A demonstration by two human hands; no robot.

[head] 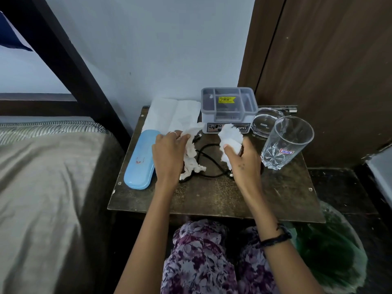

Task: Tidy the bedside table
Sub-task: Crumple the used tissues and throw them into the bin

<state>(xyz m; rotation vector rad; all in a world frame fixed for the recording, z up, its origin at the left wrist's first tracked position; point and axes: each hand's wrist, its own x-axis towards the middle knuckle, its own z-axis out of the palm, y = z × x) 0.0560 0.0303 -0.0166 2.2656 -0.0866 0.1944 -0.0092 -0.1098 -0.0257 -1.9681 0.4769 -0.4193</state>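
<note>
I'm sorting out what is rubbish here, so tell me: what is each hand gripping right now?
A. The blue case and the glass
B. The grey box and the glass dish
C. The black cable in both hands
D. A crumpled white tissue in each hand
D: the left hand pinches one crumpled white tissue and the right hand clutches another tissue, while the black cable lies on the table between them.

Both forearms reach forward over the table's near edge. The left hand (pixel 167 154) is palm down, fingers pinched closed around white tissue. The right hand (pixel 244 160), a dark band at its wrist, is clenched around another wad.
</note>
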